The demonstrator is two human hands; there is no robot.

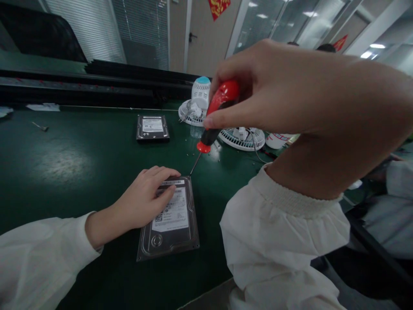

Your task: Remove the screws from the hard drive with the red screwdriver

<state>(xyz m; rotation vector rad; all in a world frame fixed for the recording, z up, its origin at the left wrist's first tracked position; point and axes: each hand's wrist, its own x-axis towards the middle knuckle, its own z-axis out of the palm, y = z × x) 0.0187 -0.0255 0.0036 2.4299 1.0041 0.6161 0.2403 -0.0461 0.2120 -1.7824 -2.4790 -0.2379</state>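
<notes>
A hard drive [174, 226] with a white label lies flat on the green table [64, 163] in front of me. My left hand [145, 198] rests flat on its upper left part, fingers stretched over the label. My right hand [274, 86] is raised high and pinches the top of a red-and-black screwdriver [217, 116]. The screwdriver's thin shaft slants down to the drive's top right corner.
A second hard drive [152, 127] lies farther back on the table. Behind the screwdriver are a small white fan body [200, 92] and a round white fan grille [242, 138], with tiny screws scattered near them. Another person's white sleeve [396, 206] shows at right.
</notes>
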